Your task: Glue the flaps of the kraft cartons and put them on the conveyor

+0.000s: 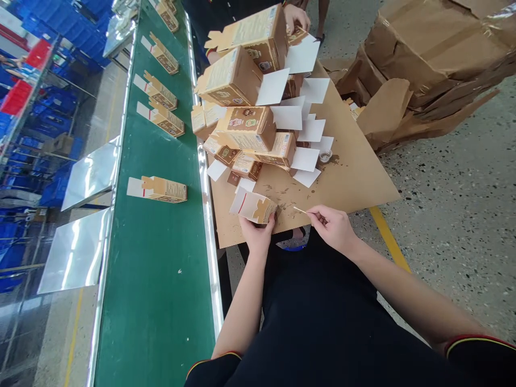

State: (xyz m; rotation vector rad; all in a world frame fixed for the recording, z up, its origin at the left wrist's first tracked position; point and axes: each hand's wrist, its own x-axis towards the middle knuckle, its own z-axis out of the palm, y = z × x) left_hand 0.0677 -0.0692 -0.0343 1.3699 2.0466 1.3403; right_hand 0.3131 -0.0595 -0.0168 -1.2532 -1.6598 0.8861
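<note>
My left hand [257, 232] grips a small folded carton [253, 206], brown with a white flap, at the near edge of a cardboard work board [355, 172]. My right hand [332, 224] is just to its right, pinching a thin stick [300, 210] that points toward the carton. A pile of the same brown cartons [245, 126] with white flaps sticking out lies on the board beyond both hands. A small round pot [324, 156] sits to the right of the pile.
A green conveyor belt [157, 279] runs along the left, carrying several folded cartons [158, 189]. Another person's hand [296, 19] works at the board's far end. Crushed brown cardboard [435, 59] is heaped on the floor at right. Blue crates stand far left.
</note>
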